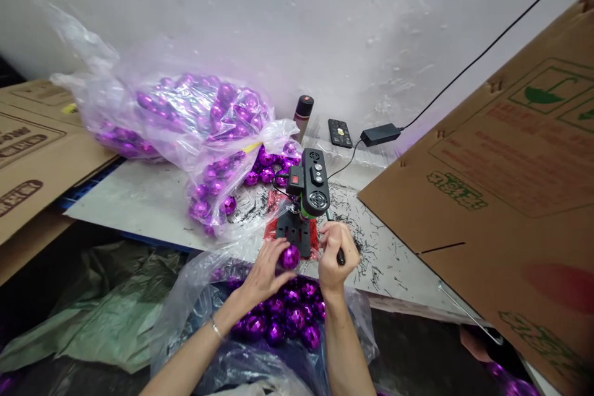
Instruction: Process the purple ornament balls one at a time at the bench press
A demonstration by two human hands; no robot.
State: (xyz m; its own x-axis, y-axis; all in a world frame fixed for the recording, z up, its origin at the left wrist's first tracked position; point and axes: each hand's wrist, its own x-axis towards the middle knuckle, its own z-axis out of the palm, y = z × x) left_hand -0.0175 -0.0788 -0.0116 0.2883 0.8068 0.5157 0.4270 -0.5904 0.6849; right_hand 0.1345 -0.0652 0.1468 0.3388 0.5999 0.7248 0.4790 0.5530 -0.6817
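Note:
My right hand is wrapped round the black-gripped lever of a small black bench press. A shiny purple faceted ball is at the front edge of the press's black base plate. My left hand reaches to the ball from the left, its fingers against or just beside it and its thumb spread away below. Under both hands, an open clear plastic bag holds many purple balls.
A large clear bag of purple balls lies at the back left. Behind the press are a spray can, a phone and a power adapter. Cardboard boxes flank the table. Dark scraps litter the tabletop.

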